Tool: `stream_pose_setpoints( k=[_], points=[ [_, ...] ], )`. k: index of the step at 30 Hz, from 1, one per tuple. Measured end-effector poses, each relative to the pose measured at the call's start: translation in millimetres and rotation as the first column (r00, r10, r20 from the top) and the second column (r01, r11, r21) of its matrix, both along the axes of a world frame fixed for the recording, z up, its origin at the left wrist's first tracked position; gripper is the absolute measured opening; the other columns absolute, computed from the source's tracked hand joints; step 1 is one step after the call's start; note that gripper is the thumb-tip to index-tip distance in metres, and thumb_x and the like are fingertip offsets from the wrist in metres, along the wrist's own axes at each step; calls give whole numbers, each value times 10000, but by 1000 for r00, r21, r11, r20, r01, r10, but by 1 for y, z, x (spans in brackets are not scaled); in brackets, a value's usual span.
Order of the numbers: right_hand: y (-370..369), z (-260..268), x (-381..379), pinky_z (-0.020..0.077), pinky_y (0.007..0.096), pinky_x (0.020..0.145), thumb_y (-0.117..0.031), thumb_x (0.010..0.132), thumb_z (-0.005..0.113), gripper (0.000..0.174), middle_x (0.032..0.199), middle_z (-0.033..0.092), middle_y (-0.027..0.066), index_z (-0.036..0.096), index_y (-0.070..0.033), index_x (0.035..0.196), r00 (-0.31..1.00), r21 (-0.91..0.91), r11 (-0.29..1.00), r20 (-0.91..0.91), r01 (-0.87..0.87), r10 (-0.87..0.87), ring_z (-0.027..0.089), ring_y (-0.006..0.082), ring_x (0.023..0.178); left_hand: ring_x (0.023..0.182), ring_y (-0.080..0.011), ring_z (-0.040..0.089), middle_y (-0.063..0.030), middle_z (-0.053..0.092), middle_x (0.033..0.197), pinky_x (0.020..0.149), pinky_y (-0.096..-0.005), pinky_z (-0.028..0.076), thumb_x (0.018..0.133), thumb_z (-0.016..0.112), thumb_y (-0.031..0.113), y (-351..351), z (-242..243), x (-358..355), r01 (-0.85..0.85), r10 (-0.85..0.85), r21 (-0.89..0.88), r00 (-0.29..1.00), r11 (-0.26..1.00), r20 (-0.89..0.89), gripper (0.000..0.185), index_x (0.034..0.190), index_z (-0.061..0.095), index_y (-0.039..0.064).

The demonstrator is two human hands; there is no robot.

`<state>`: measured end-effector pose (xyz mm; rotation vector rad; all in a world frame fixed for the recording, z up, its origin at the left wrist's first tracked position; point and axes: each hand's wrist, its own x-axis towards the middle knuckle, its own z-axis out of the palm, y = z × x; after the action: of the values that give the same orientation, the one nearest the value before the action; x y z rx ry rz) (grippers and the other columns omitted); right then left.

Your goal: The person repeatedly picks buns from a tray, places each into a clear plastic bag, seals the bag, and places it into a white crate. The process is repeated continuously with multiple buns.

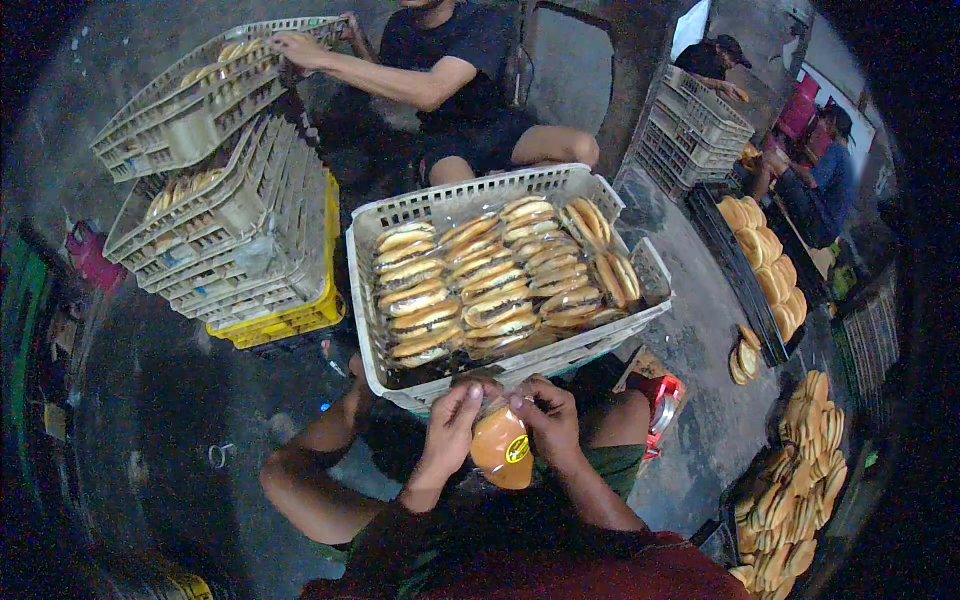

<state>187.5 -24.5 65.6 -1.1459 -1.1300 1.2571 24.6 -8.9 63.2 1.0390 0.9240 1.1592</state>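
Between my two hands hangs a round bread bun in a clear plastic bag [501, 450] with a yellow sticker. My left hand [451, 424] pinches the bag's top edge on one side, and my right hand [550, 420] pinches it on the other. Just beyond them stands a grey plastic crate [480, 184], holding rows of filled buns in clear bags [495, 292]; some at the right lie turned a different way. Beside my right knee is a red tape dispenser [664, 409].
A co-worker [450, 75] holds a crate [187, 131] over stacked crates [247, 232] at the left. Trayed buns [769, 262], loose buns [745, 360] and a large bun pile [795, 480] lie at the right. Other people [821, 172] sit farther back, near more crates [690, 135].
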Motion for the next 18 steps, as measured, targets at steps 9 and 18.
stream_pose_setpoints(
  k=[9, 18],
  points=[
    [-5, 13, 5, 466, 335, 809, -50, 842, 656, 59, 900, 590, 99, 623, -13, 873, 968, 272, 958, 202, 93, -151, 581, 220, 868, 848, -108, 619, -68, 685, 915, 781, -247, 497, 928, 642, 84, -13, 8, 29, -151, 160, 70, 975, 986, -156, 171, 1039, 627, -44],
    [-3, -7, 12, 459, 318, 796, -59, 827, 691, 93, 895, 590, 75, 635, -25, 892, 974, 242, 955, 103, 173, -203, 578, 189, 869, 952, -201, 587, -98, 608, 979, 850, -332, 458, 864, 646, 28, -6, 2, 31, -92, 193, 325, 936, 941, -293, 63, 896, 610, -12]
  ],
)
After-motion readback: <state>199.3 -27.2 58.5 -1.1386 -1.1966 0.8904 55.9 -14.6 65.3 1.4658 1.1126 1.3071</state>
